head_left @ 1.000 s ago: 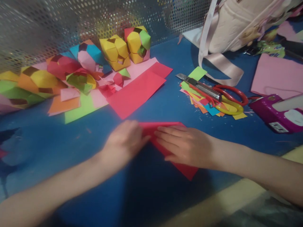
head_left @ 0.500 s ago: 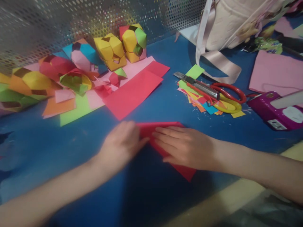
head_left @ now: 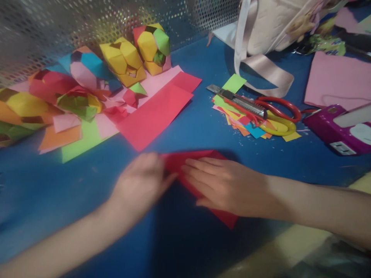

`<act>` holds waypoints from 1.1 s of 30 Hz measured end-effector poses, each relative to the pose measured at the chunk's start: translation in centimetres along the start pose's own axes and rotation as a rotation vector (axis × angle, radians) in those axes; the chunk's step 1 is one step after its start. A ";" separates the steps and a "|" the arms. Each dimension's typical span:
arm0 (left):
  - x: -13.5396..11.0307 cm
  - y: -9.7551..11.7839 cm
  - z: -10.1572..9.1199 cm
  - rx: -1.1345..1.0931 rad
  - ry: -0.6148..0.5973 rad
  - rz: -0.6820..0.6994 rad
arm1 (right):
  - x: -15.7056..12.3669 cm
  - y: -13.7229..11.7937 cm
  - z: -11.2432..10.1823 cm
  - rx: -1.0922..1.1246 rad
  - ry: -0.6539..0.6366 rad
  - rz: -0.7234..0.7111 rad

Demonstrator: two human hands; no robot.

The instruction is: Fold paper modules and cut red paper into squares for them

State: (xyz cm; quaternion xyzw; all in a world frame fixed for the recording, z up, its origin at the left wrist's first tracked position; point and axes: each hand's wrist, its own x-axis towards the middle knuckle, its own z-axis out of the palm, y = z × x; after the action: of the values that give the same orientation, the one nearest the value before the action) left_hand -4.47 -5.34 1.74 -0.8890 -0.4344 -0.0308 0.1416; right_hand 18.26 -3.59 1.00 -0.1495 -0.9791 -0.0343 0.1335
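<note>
A folded sheet of red paper [head_left: 188, 155] lies on the blue table before me, one corner pointing toward the front edge. My right hand [head_left: 224, 184] rests flat on it, fingers stretched out to the left and holding it down. At the paper's left end, my left hand [head_left: 142, 179] has its fingers curled over the edge with the thumb extended along the near side. The fingertips of that hand are hidden and slightly blurred. Beyond the hands lies a flat red paper strip [head_left: 153, 117].
Folded paper modules [head_left: 121, 58] stand along a perforated metal panel [head_left: 179, 19]. On the right are a box cutter [head_left: 240, 101], red-handled scissors [head_left: 294, 110], coloured paper scraps [head_left: 255, 130], a purple device [head_left: 327, 127], pink paper [head_left: 336, 79] and a pale bag [head_left: 269, 27] with a ribbon strap.
The camera view has shifted slightly, so the table items sit further left. Both hands stay on the red paper; the left one has slid a little to the left.
</note>
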 end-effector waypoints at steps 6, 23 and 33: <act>0.1 0.1 0.0 -0.003 -0.013 -0.043 | 0.1 -0.2 0.0 0.033 -0.014 0.014; -0.8 2.2 0.4 -0.303 0.194 0.109 | 1.0 0.1 -0.6 0.025 0.034 0.022; -0.7 2.3 0.6 -0.143 0.245 0.204 | 1.7 0.4 0.8 -0.049 0.093 0.019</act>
State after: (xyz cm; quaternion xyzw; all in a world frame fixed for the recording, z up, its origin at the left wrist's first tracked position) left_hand -3.15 -6.99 0.53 -0.9259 -0.3182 -0.1551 0.1321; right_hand 16.62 -2.67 0.74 -0.1605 -0.9692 -0.0640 0.1756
